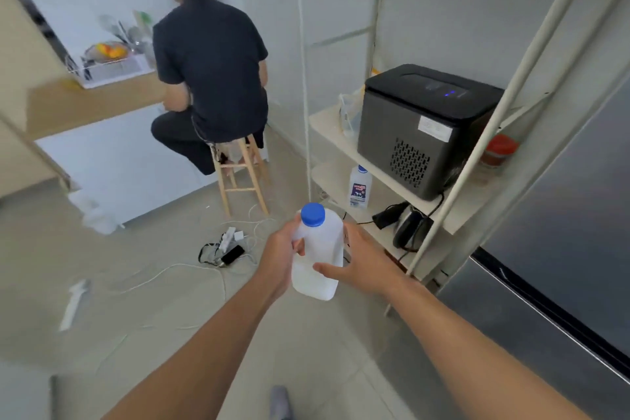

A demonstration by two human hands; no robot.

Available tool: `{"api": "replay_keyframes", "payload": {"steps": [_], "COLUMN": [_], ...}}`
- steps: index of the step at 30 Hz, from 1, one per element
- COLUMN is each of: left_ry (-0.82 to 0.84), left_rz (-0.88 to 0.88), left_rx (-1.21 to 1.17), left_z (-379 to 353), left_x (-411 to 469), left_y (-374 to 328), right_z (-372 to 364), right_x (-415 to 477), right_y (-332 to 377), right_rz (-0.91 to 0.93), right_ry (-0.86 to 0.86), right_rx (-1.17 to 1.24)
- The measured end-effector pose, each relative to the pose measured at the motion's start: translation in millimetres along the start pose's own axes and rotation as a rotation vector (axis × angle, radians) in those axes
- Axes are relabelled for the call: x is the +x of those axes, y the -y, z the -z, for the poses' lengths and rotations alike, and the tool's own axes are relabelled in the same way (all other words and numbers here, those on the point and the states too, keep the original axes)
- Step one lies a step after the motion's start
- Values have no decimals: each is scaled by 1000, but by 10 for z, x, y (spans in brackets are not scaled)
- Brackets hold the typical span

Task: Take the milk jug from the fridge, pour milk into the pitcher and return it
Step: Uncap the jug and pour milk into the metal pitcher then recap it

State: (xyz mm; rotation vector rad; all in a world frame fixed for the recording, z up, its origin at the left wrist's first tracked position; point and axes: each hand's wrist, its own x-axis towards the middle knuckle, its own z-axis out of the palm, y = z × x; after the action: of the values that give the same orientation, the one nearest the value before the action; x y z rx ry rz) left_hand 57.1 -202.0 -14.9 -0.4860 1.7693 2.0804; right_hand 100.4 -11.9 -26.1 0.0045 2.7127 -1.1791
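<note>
Both hands held the milk jug [318,254] in the air above the tiled floor, to the left of the metal shelf [344,133]. The left hand [281,257] gripped the jug's upper side, fingers curled around it just below the blue cap [313,214]. The right hand [361,262] pressed on the opposite side, thumb across the front, fingers spread behind. The jug stood nearly upright, cap on. The grey fridge [562,249] stood to the right of the shelf, doors shut.

Both forearms are bare, no sleeves showing; left hand [284,254] and right hand [361,261] wear no gloves.
</note>
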Motion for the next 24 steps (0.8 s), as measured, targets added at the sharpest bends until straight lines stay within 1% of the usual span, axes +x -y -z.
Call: {"api": "replay_keyframes", "payload": {"steps": [2,12,15,21,24], "left_ry": [-79,-301,-377,-525,-595], "left_rz": [-10,-133,-159,-165,-201], "left_rx": [-21,-139,-166,-300,-342], "left_z": [251,1509,1859,2829,3318], "left_x": [-65,-458,-566,-726,-812], "left_y": [-14,-264,-349,-439,-457], "right_z": [-127,-859,-1137,-1943,-2350], "right_x": [87,520,654,966,1078], "right_y": [177,1282,1601,2350,2736], "right_rz": [57,319,367,466,524], "right_ry": [48,251,304,433,491], "right_rx": [-10,-33,-38,-89,-107]}}
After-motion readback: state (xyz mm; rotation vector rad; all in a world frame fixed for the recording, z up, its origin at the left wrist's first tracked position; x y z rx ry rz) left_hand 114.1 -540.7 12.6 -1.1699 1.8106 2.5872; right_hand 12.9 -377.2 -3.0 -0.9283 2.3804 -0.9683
